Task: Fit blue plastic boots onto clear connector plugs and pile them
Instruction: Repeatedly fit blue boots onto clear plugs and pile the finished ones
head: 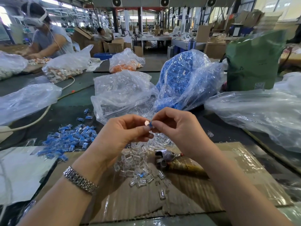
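My left hand [120, 132] pinches a clear connector plug [147, 123] at chest height over the table. My right hand [175, 128] pinches a blue boot [151, 124] that touches the plug's end. Below my hands lies a loose heap of clear plugs [140, 167] on a cardboard sheet [187, 201]. A pile of fitted blue pieces [68, 139] lies to the left on the dark table. Behind stand an open bag of clear plugs [120, 92] and a bag of blue boots [182, 79].
A metal tool with a brown handle [175, 162] lies right of the plug heap. Plastic bags [260, 115] crowd the right and left sides. A green pouch [250, 62] stands at the back right. A white cable [40, 115] crosses the left. Another person [47, 35] works at the far left.
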### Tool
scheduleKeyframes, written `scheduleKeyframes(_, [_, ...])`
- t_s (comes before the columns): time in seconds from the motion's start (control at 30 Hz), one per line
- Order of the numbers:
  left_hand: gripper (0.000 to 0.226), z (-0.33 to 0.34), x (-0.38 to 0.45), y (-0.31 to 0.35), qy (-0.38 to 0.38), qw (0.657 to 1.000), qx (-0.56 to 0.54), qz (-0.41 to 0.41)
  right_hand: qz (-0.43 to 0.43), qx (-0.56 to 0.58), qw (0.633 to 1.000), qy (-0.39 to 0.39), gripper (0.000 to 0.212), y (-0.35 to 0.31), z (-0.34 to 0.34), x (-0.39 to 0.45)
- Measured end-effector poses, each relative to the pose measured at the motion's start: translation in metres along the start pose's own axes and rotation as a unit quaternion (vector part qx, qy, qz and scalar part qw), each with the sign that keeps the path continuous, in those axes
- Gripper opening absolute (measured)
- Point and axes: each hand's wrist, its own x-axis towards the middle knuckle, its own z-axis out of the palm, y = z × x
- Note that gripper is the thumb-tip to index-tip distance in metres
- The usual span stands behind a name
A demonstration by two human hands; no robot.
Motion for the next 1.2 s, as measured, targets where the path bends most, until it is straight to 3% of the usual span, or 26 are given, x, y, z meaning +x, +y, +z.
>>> scheduleKeyframes(0.3, [0.024,-0.002,0.0,-0.002,-0.02,0.999,-0.036,-0.013,-0.03,-0.058,0.998,-0.025,0.009,-0.005,-0.005,-0.001])
scheduleKeyframes(0.37, [0.024,-0.003,0.0,-0.002,-0.023,0.999,-0.034,-0.012,-0.013,-0.071,0.997,-0.039,0.01,-0.006,-0.01,-0.001])
scheduleKeyframes(0.43, [0.023,-0.005,0.0,-0.001,-0.014,0.999,-0.04,-0.011,0.034,-0.119,0.989,-0.078,0.023,-0.006,-0.025,-0.003])
scheduleKeyframes(0.5, [0.022,-0.006,0.0,-0.001,0.002,0.999,-0.05,-0.012,0.102,-0.209,0.957,-0.172,0.043,-0.003,-0.043,-0.007])
scheduleKeyframes(0.57, [0.02,-0.007,-0.001,-0.001,0.01,0.998,-0.059,-0.015,0.159,-0.312,0.896,-0.275,0.057,-0.003,-0.054,-0.013])
scheduleKeyframes(0.63, [0.021,-0.008,-0.001,-0.001,0.012,0.998,-0.059,-0.015,0.183,-0.346,0.864,-0.318,0.057,-0.005,-0.054,-0.017])
scheduleKeyframes(0.77, [0.027,-0.01,0.0,-0.002,0.011,0.998,-0.064,-0.009,0.166,-0.345,0.866,-0.321,0.041,-0.008,-0.047,-0.016])
scheduleKeyframes(0.87, [0.032,-0.012,0.002,-0.004,0.024,0.998,-0.061,-0.005,0.169,-0.309,0.893,-0.281,0.025,-0.009,-0.043,-0.016])
scheduleKeyframes(1.0, [0.036,-0.012,0.004,-0.007,0.051,0.996,-0.078,-0.004,0.177,-0.207,0.94,-0.204,0.024,-0.008,-0.045,-0.012])
scheduleKeyframes(1.2, [0.043,0.0,0.005,-0.009,0.041,0.997,-0.07,0.009,0.146,-0.172,0.952,-0.206,0.018,-0.014,-0.046,-0.011])
